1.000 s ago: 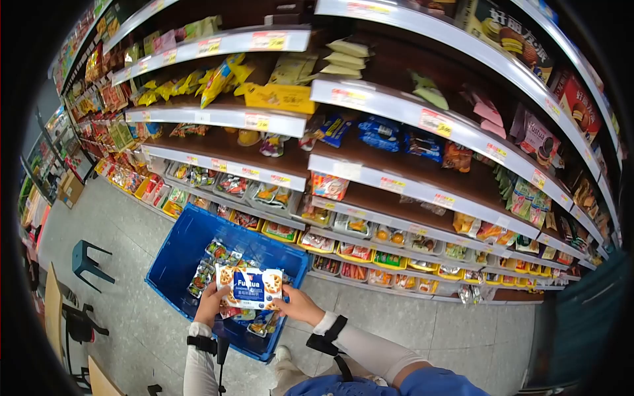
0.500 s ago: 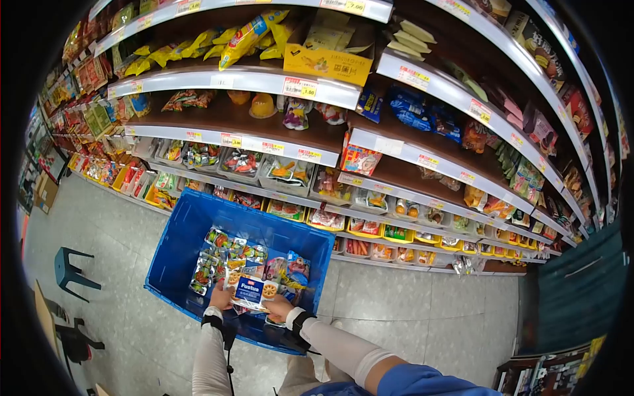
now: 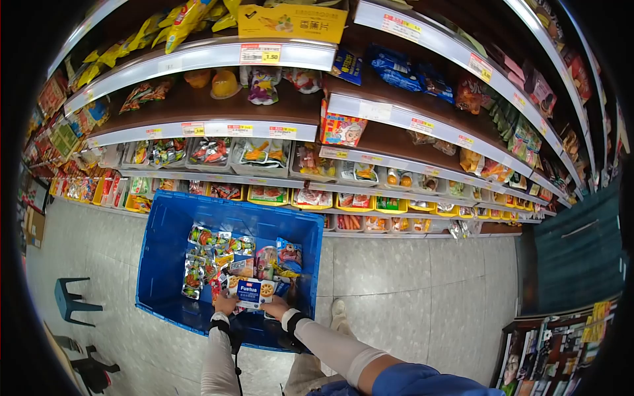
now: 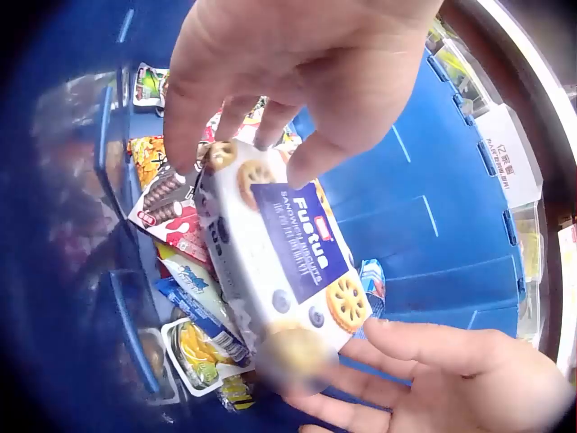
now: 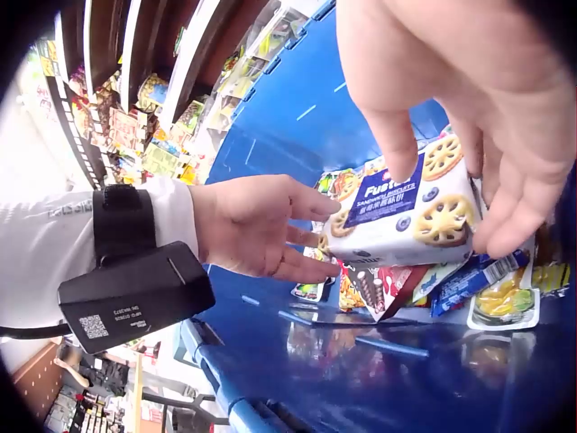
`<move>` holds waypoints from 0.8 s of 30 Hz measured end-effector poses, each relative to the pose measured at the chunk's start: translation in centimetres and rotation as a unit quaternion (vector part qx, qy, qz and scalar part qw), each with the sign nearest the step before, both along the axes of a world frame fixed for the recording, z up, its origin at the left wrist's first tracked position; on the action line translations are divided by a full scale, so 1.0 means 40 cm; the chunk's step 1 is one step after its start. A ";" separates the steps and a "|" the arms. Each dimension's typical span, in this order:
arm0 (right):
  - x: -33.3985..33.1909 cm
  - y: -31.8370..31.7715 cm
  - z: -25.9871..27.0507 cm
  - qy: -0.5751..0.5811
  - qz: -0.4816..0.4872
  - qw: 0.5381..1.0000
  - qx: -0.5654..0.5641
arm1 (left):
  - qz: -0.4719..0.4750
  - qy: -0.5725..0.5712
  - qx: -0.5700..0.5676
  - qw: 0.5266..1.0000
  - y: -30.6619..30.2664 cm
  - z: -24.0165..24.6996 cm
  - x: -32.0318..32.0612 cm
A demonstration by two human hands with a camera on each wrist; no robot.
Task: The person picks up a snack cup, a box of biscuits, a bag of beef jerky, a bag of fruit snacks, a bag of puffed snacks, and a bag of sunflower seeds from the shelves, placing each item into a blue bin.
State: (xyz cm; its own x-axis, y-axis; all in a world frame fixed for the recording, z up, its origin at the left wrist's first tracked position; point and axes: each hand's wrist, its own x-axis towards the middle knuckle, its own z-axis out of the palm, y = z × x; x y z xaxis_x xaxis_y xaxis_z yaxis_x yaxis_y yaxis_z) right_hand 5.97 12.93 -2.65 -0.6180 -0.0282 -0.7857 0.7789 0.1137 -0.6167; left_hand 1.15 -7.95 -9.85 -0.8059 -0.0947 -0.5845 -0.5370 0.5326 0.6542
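Note:
A white and blue pack of Fustua sandwich biscuits (image 3: 254,294) is low inside a blue crate (image 3: 158,257), over a pile of snack packets (image 3: 214,247). My left hand (image 3: 226,304) holds one end of the pack, its thumb and fingers either side of that end in the left wrist view. The other end is in my right hand (image 3: 274,307), thumb on the printed face, fingers along the far side in the right wrist view. Below the pack are a red packet (image 5: 383,287), a blue wrapper (image 5: 482,278) and a clear-lidded cup with yellow contents (image 5: 509,305).
Shelves of snacks (image 3: 218,129) with price labels rise just beyond the crate, with bins of packets (image 3: 261,153) low down. A green stool (image 3: 72,300) stands on the left. At the right are a dark green cover (image 3: 578,257) and a rack (image 3: 538,360).
The biscuit pack has gone down with both hands, from above the crate to low over the packets inside. The head view has tilted and shifted, bringing the shelves nearer.

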 end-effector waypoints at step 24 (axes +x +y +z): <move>0.239 0.456 0.580 0.200 -0.093 0.942 -0.254 | -0.060 0.186 0.147 0.970 0.395 0.884 0.155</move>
